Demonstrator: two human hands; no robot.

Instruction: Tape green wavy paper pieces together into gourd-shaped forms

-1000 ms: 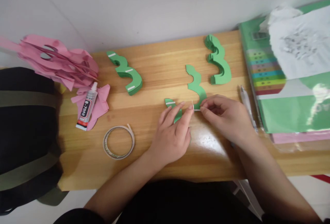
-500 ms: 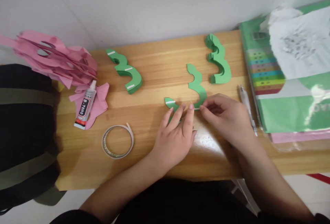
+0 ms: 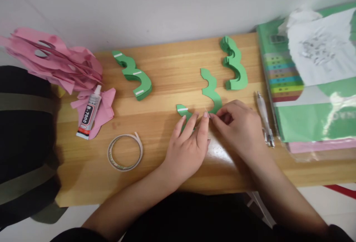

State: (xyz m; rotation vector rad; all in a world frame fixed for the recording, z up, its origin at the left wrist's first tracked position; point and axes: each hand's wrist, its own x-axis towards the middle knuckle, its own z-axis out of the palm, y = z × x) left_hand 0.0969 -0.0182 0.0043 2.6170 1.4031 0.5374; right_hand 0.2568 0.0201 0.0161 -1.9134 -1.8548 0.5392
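My left hand [image 3: 187, 143] lies on the table with its fingers spread, pressing on a wavy green paper piece [image 3: 182, 110] that bears a white strip of tape near its tip. Most of that piece is hidden under the fingers. My right hand [image 3: 236, 123] is closed in a pinch beside the left index fingertip. A thin white strip [image 3: 207, 113] shows between the two hands, its end at my right fingertips. Above the hands, another wavy green paper piece [image 3: 211, 91] lies flat, its lower end covered by the right hand.
Stacked green wavy pieces stand left [image 3: 141, 80] and right [image 3: 241, 75]. A roll of tape [image 3: 110, 156], a glue tube [image 3: 89, 115] and pink paper pieces [image 3: 109, 101] lie at left by a black bag [image 3: 25, 138]. Pens [image 3: 263, 110] and a green packet [image 3: 306, 123] with white paper sit at right.
My right fingertips have moved slightly left, closer to the left index finger. The white strip at the flat green piece's lower end is no longer visible there. The view has shifted a little.
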